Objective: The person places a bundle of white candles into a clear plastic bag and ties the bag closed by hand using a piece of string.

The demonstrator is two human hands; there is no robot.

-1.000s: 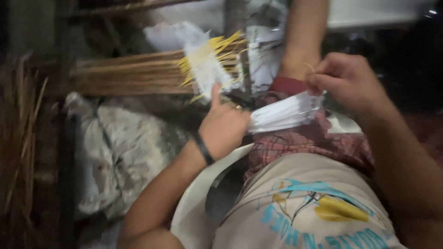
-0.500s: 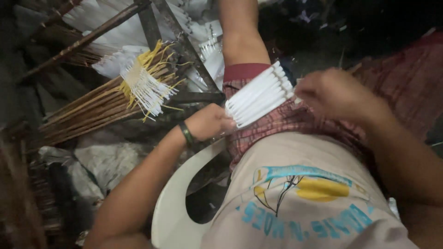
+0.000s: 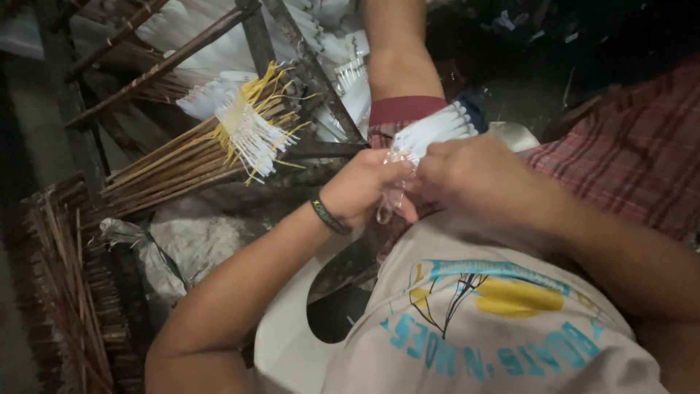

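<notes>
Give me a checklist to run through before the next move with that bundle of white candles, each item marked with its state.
1. Both hands on the work: left hand and right hand meet at the bundle of white candles: ok.
2. Clear plastic wrap in the fingers at the bundle's near end: ok.
3. Bundle supported on the lap: ok.
4. Candles lying side by side and even: cannot tell, the hands cover most of them.
5. Wrap fully around the bundle: cannot tell.
6. Rack of sticks with hanging candles clear of the left arm: ok.
</notes>
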